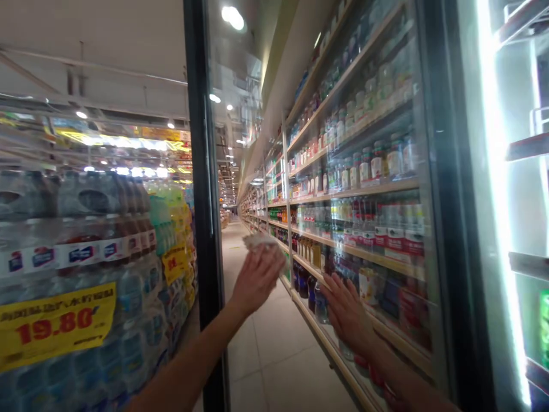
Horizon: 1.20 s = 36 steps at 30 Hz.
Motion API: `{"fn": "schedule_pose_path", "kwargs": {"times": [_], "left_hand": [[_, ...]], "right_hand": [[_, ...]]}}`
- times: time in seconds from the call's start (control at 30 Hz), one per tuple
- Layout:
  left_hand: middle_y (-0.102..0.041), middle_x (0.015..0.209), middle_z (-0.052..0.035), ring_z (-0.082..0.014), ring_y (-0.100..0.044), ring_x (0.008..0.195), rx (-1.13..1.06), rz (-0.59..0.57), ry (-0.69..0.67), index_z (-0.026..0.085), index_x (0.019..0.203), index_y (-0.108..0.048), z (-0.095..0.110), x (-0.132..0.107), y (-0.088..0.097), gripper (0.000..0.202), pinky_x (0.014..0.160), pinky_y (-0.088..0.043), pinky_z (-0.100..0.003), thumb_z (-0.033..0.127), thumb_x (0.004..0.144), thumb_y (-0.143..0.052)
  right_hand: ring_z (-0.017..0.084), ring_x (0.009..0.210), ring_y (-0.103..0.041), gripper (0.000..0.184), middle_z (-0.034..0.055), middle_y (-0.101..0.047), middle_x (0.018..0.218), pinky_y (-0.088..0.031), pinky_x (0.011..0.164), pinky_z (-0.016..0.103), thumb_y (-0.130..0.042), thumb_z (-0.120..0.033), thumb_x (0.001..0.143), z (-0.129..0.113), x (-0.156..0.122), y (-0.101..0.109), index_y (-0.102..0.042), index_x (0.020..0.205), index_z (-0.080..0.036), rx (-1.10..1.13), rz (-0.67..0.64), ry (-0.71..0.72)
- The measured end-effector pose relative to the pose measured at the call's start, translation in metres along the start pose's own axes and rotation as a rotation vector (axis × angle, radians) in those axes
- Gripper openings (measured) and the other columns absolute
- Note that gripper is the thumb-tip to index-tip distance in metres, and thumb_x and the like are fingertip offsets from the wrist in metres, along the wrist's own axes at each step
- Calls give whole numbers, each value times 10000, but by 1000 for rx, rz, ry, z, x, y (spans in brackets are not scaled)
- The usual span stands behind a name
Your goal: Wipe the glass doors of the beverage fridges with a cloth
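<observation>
A glass door with a dark frame stands open in front of me. My left hand is closed around a crumpled pale cloth at the glass, left of its middle. Motion blurs the cloth's edges. Lower and to the right, my right hand is open, its fingers stretched out and close together. It appears to lie flat on the glass, though the exact contact is hard to see. No object shows in it.
Drink bottles fill long shelves seen through or mirrored in the glass. Left of the door frame, shrink-wrapped bottle packs are stacked high, with a yellow price sign. A bright cooler light strip runs down the right side. Floor tiles stretch away.
</observation>
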<state>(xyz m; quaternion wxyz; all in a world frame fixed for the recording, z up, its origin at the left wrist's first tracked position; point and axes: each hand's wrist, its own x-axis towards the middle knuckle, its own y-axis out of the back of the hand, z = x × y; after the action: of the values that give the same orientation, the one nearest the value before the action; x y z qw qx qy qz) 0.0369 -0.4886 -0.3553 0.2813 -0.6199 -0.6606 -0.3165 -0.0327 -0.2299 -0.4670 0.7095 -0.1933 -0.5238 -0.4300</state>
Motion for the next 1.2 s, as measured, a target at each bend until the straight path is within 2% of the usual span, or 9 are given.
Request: {"fn": "schedule_pose_path", "kwargs": {"times": [0.1, 0.2, 0.27, 0.43, 0.57, 0.73, 0.83, 1.0, 1.2], "left_hand": [[-452, 1401, 8, -178, -216, 1384, -87, -79, -272, 294, 1266, -483, -3, 4, 1, 410, 1118, -232, -374, 279, 856, -492], [-429, 1414, -72, -255, -181, 1394, 18, -55, 138, 231, 1302, -456, -5, 7, 1, 441, 1084, -264, -460, 270, 863, -474], [-415, 1421, -92, -283, -168, 1394, 44, -61, 196, 217, 1320, -437, 2, 1, 1, 462, 1070, -270, -487, 275, 863, -471], [-422, 1422, 5, -197, -251, 1367, -75, -163, -292, 290, 1300, -454, 14, -17, 2, 424, 1107, -227, -376, 337, 878, -456], [-483, 1353, -115, -288, -287, 1339, 31, -3, 129, 193, 1270, -481, -3, 5, 0, 421, 1037, -308, -457, 253, 854, -497], [-642, 1069, -64, -185, -546, 1027, -156, 43, -63, 211, 1088, -581, 14, 18, 9, 276, 864, -451, -327, 139, 853, -454], [-651, 913, -43, -146, -583, 847, -264, 7, 78, 203, 1065, -585, 10, 29, 19, 251, 757, -481, -275, 204, 877, -418], [-534, 1275, -122, -280, -452, 1204, 17, 101, 475, 213, 1179, -552, -23, 52, 15, 334, 967, -367, -461, 287, 877, -431], [-437, 1412, -36, -221, -215, 1385, -47, -96, -59, 242, 1329, -406, -4, 37, -6, 471, 1118, -184, -426, 381, 881, -441]], "right_hand": [[238, 1361, -278, 469, 112, -492, 1350, -270, 1086, 483, -422, -105, 824, 1, -3, -1, -474, 1289, -151, -3, -1, 13], [222, 1362, -277, 486, 99, -494, 1350, -259, 1097, 474, -412, -101, 830, -1, -4, -1, -455, 1309, -176, 6, 4, 1], [221, 1365, -269, 492, 101, -496, 1348, -252, 1100, 481, -411, -103, 836, -3, -4, -1, -440, 1321, -176, 17, 13, -21], [221, 1367, -264, 531, 98, -477, 1365, -250, 1101, 489, -415, -99, 837, -5, -8, -5, -388, 1362, -179, 43, 8, -54], [227, 1338, -328, 556, 90, -488, 1357, -284, 1085, 495, -433, -110, 841, -8, -5, 1, -362, 1381, -222, 116, 23, -79], [202, 1274, -428, 567, 93, -439, 1393, -434, 1003, 396, -446, -146, 855, -29, 37, 27, -314, 1396, -252, 439, 144, -246], [204, 1261, -445, 504, 96, -464, 1367, -435, 1010, 396, -427, -159, 869, -34, 65, 35, -365, 1362, -244, 546, 209, -329], [216, 1242, -465, 482, 125, -475, 1349, -446, 995, 400, -411, -144, 870, -28, 70, 28, -389, 1345, -220, 470, 245, -352], [224, 1269, -428, 513, 127, -460, 1358, -420, 993, 424, -418, -107, 845, -25, 54, 22, -380, 1344, -220, 326, 173, -131]]}}
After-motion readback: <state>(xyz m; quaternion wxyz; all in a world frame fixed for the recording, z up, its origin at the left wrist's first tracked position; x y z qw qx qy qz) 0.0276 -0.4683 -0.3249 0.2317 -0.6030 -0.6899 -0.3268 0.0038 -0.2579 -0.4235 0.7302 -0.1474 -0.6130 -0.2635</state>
